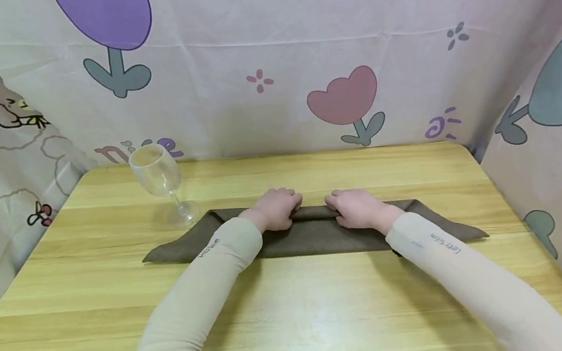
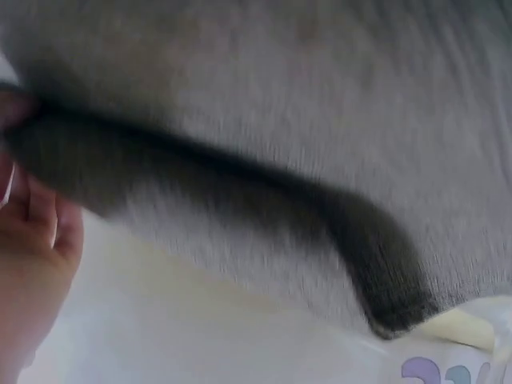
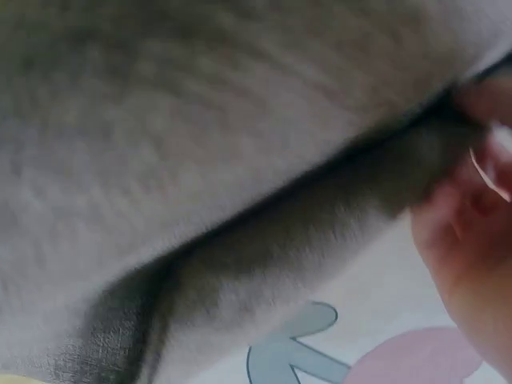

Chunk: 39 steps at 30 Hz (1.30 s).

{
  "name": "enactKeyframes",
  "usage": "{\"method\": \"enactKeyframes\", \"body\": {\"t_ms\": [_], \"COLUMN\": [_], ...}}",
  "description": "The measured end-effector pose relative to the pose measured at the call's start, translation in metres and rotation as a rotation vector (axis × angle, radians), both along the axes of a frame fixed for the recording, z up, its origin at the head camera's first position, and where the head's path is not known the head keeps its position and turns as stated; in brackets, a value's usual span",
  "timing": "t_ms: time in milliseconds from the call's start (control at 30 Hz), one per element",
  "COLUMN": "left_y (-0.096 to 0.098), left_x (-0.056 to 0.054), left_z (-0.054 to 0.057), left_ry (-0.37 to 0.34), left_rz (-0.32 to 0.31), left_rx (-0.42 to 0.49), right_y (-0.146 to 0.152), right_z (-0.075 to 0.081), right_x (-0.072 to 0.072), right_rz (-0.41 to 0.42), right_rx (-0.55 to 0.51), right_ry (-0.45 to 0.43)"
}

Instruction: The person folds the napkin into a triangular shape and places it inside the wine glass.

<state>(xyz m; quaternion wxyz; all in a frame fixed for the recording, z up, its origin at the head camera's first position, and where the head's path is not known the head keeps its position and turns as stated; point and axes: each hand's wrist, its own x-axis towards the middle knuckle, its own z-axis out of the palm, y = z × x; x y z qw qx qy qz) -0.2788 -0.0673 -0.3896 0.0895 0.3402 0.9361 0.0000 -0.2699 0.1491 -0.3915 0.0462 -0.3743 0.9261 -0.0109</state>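
Observation:
A dark brown cloth napkin (image 1: 322,235) lies across the wooden table, a pointed corner out to each side and its far edge folded over. My left hand (image 1: 276,209) pinches that folded edge left of the middle, and my right hand (image 1: 358,208) pinches it a short way to the right. In the left wrist view the cloth (image 2: 264,240) fills most of the picture, with the left fingers (image 2: 48,216) curled at its edge. The right wrist view shows the right hand (image 3: 472,232) gripping the rolled edge of the cloth (image 3: 304,216).
A clear wine glass (image 1: 158,175) stands upright just beyond the napkin's left part. The wooden table (image 1: 308,327) reaches back to a patterned curtain (image 1: 229,111), which also hangs along both sides.

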Motion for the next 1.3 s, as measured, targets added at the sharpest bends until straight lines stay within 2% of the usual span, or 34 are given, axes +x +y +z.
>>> {"method": "enactKeyframes", "body": {"t_ms": [100,167,233,367,500,567,633,833,933,1000,1100,1200,1300], "left_y": [0.000,-0.001,-0.001,-0.002,-0.002,-0.002,-0.001,0.001,0.002,0.002,0.002,0.001,-0.001], "left_x": [-0.001,-0.001,-0.001,0.000,0.001,0.002,0.002,0.006,0.009,0.012,0.014,0.017,0.020], "left_z": [0.005,0.007,0.009,0.009,0.010,0.010,0.009,0.003,-0.001,-0.003,-0.002,0.001,0.005], "left_ry": [-0.096,-0.156,-0.188,-0.231,-0.255,-0.235,-0.187,0.023,0.112,0.130,0.098,0.021,-0.042], "left_rz": [0.018,0.047,0.083,0.162,0.174,0.156,0.132,0.031,-0.015,-0.026,-0.018,0.008,0.021], "left_rx": [0.047,0.084,0.103,0.089,0.083,0.086,0.081,0.033,0.008,0.002,-0.012,-0.016,-0.013], "right_y": [0.002,0.004,0.007,0.011,0.012,0.012,0.012,0.008,0.007,0.008,0.011,0.014,0.017], "right_z": [0.005,0.008,0.010,0.011,0.012,0.013,0.012,0.006,0.003,0.003,0.006,0.010,0.012], "right_x": [-0.001,-0.002,-0.003,-0.004,-0.004,-0.003,-0.002,0.003,0.006,0.008,0.010,0.010,0.011], "right_rz": [-0.050,-0.078,-0.106,-0.177,-0.193,-0.186,-0.166,-0.055,-0.010,-0.001,-0.035,-0.074,-0.078], "right_rx": [-0.081,-0.122,-0.124,-0.043,-0.020,-0.026,-0.031,0.003,0.029,0.034,-0.006,-0.055,-0.073], "right_ry": [-0.169,-0.226,-0.229,-0.206,-0.201,-0.163,-0.108,0.099,0.134,0.097,-0.039,-0.176,-0.268]}}
